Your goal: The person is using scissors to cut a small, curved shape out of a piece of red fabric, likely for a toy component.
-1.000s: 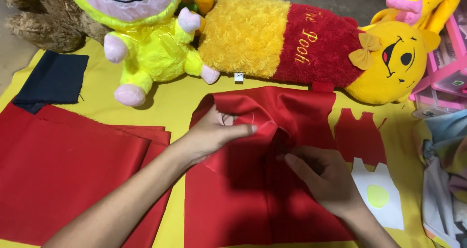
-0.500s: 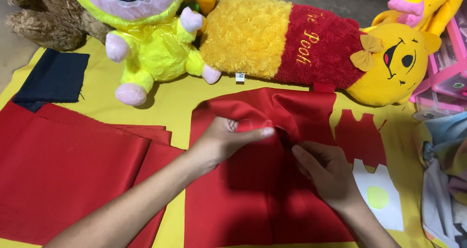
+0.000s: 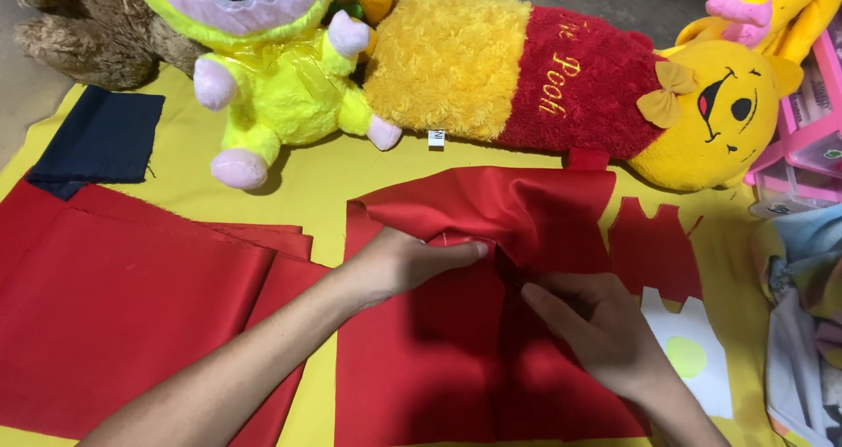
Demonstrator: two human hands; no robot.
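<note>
- A piece of red fabric (image 3: 474, 324) lies on a yellow cloth (image 3: 324, 175), its top edge folded back towards the person.
- The left hand (image 3: 403, 263) rests flat on the fold, fingers straight and closed on nothing, seemingly to pin the layer down.
- The right hand (image 3: 596, 324) curls its fingers into the crease just beside it (whether it pinches the fabric, I cannot tell).
- More red sheets (image 3: 123, 298) lie to the left; a long yellow-and-red plush bolster (image 3: 526, 70) lies beyond.
</note>
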